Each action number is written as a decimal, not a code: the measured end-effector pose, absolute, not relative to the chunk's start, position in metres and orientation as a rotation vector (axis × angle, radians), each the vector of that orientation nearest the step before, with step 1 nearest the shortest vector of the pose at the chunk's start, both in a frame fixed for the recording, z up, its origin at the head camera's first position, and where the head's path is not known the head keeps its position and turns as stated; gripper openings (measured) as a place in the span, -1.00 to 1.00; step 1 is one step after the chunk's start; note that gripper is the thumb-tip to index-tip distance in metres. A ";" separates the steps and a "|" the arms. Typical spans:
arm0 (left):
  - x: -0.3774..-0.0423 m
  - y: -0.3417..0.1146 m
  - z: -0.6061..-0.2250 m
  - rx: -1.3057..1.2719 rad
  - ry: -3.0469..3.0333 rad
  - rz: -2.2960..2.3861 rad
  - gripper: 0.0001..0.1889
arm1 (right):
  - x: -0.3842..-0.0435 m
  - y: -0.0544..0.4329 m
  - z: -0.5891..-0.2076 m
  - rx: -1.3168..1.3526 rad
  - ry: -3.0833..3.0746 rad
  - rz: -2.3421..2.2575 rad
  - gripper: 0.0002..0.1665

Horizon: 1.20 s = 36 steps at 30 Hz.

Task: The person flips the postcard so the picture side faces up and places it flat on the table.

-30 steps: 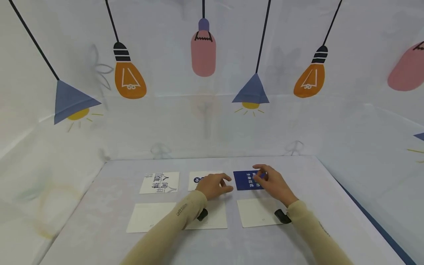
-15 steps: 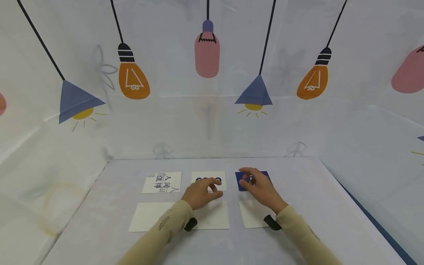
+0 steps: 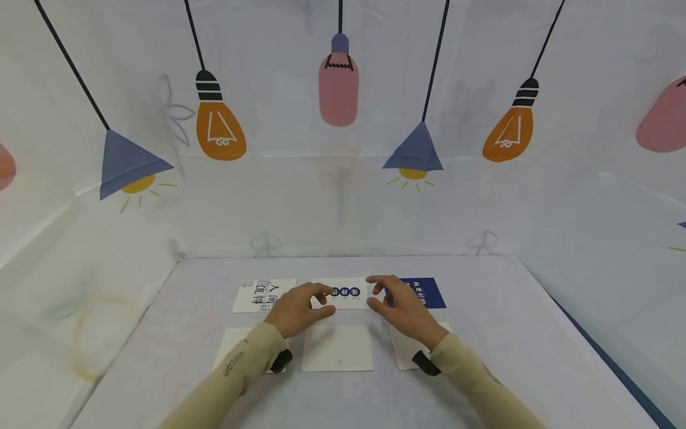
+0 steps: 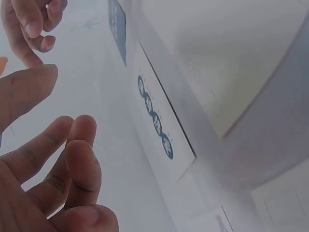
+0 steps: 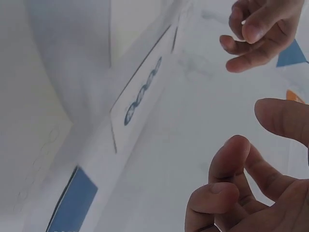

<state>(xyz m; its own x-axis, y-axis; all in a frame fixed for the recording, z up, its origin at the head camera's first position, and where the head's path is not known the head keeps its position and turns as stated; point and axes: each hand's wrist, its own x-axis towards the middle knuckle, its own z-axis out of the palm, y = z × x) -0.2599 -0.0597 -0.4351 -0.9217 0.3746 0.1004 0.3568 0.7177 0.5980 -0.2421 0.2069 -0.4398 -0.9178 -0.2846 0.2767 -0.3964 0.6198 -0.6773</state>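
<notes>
Above the table, my left hand (image 3: 299, 308) hovers between the white card with large blue characters (image 3: 261, 295) and the lower left blank card (image 3: 231, 342). Its fingers are loosely bent and hold nothing. My right hand (image 3: 406, 311) hangs in front of the blue card (image 3: 430, 293) and covers part of it, also holding nothing. Between the two hands lies a white card with dark blue circles (image 3: 351, 293), seen flat on the table in the left wrist view too. Nearer to me are a middle blank card (image 3: 337, 350) and a right blank card (image 3: 403, 350), the latter partly hidden by my right wrist.
The cards lie in two rows on a white-covered table (image 3: 498, 333). A white sheet (image 3: 300, 196) printed with hanging lamps rises behind and at the sides. Dark straps (image 3: 282, 360) sit at my wrists.
Both hands have moved left and a little towards me, staying above the table. The circle card and the middle blank card are now uncovered. No card has visibly moved.
</notes>
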 end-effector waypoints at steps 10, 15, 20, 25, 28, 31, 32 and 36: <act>-0.253 -0.094 -0.436 0.536 2.930 0.988 -0.58 | -0.243 0.187 -0.434 0.621 -2.666 1.209 -0.43; -0.252 -0.112 -0.434 0.504 2.922 0.977 -0.58 | -0.245 0.180 -0.429 0.611 -2.697 1.201 -0.43; -0.251 -0.129 -0.431 0.499 2.891 0.993 -0.58 | -0.247 0.173 -0.424 0.591 -2.706 1.210 -0.43; -0.249 -0.147 -0.429 0.509 2.891 0.989 -0.58 | -0.251 0.167 -0.427 0.631 -2.696 1.254 -0.42; -0.248 -0.160 -0.428 0.515 2.884 0.985 -0.58 | -0.253 0.162 -0.428 0.645 -2.708 1.269 -0.41; -0.248 -0.173 -0.427 0.512 2.880 0.980 -0.54 | -0.253 0.156 -0.427 0.634 -2.727 1.274 -0.40; -0.247 -0.177 -0.427 0.503 2.880 0.979 -0.53 | -0.254 0.154 -0.427 0.635 -2.726 1.279 -0.40; -0.244 -0.193 -0.427 0.511 2.875 0.976 -0.49 | -0.254 0.146 -0.426 0.634 -2.729 1.295 -0.39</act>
